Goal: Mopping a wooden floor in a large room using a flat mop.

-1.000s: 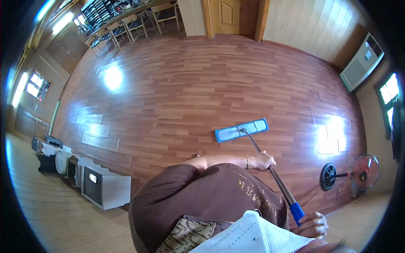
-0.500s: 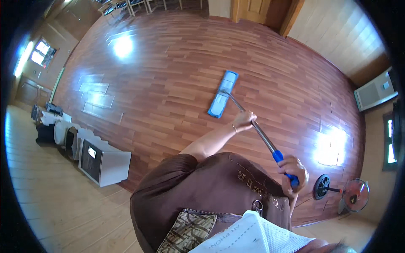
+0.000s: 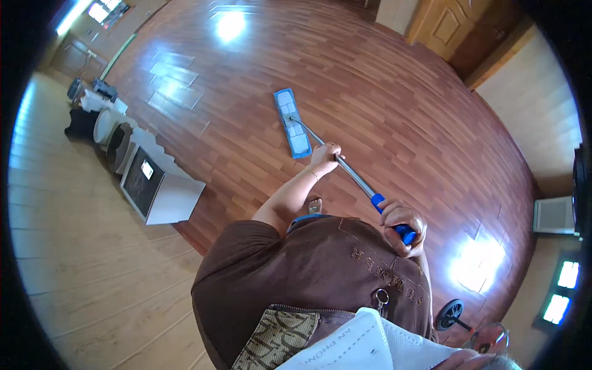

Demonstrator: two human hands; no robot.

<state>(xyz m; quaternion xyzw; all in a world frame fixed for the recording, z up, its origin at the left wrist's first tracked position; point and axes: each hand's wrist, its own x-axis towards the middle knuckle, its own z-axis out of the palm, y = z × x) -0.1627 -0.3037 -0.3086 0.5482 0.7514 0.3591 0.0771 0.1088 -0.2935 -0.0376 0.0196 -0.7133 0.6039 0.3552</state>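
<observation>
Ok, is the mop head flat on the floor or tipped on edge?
Flat, it appears: the mop head shows its broad top face, edged blue on both long sides.

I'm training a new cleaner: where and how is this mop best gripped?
Likely by the metal pole, from its upper end, with the right hand around the blue grip and the left hand farther down. The slim pole slants up from the flat mop head on the floor, bringing its grip within easy reach.
</observation>
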